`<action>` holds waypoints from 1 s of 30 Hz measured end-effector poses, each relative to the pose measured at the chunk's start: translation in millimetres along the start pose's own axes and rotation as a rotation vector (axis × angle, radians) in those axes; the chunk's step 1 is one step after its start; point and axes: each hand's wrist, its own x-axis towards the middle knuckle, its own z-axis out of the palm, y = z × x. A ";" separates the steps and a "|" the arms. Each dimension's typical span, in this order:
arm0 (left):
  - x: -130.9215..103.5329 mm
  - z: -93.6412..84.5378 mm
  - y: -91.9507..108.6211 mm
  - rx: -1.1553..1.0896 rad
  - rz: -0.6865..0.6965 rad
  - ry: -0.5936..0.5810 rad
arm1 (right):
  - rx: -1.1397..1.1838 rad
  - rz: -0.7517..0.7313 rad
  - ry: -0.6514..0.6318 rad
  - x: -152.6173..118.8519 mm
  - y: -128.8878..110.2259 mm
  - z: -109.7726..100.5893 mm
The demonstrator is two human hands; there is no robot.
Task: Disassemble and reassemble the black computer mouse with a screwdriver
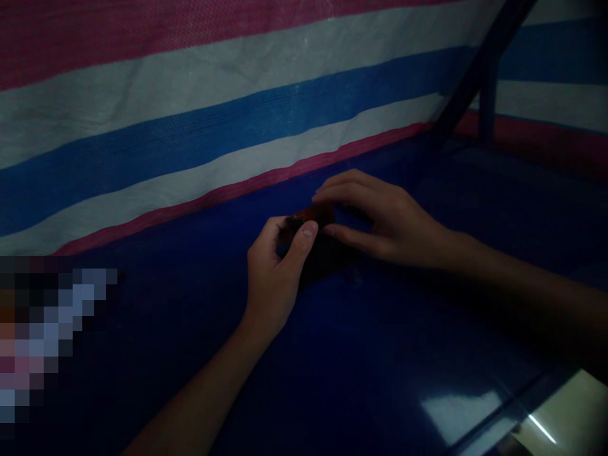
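1. Find the piece (323, 214) between both hands, just above the table (332, 354), reddish brown with a black, uneven part toward the left.
2. Looks small and light, probably rather stiff; cannot tell its material or exact outline in such dim light.
3. Best to pinch by the flatter brown sides, going gently around the black part in case of fragility; might slip if smooth.
4. Clamped on the piece with the left hand (273, 272), thumb in front and fingers bent behind.
5. Curved around the right end with the right hand (394, 221), fingers above, thumb below, clearly apart; cannot tell whether touching.
6. Below, see deep blue, flat and glossy, with pale reflections (460, 411) toward the lower right and dark shadow under the hands.
7. Beyond, note the sheet (190, 139), woven-looking and slightly wrinkled, striped in red, white and blue.
8. At upper right, notice a dark, straight bar (484, 57), slanting in front of the stripes.
9. Cannot make out anything behind the pixelated patch (42, 348) at lower left.
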 end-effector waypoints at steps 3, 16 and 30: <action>1.5 -1.3 0.7 0.024 0.006 -0.001 | -0.077 -0.094 -0.088 -3.2 0.5 3.8; 2.0 -0.8 0.8 0.101 0.008 0.055 | -0.089 -0.098 -0.080 -3.6 0.1 8.3; 6.9 -2.6 -12.9 0.248 -0.152 -0.010 | -0.037 0.210 -0.039 2.7 4.4 1.6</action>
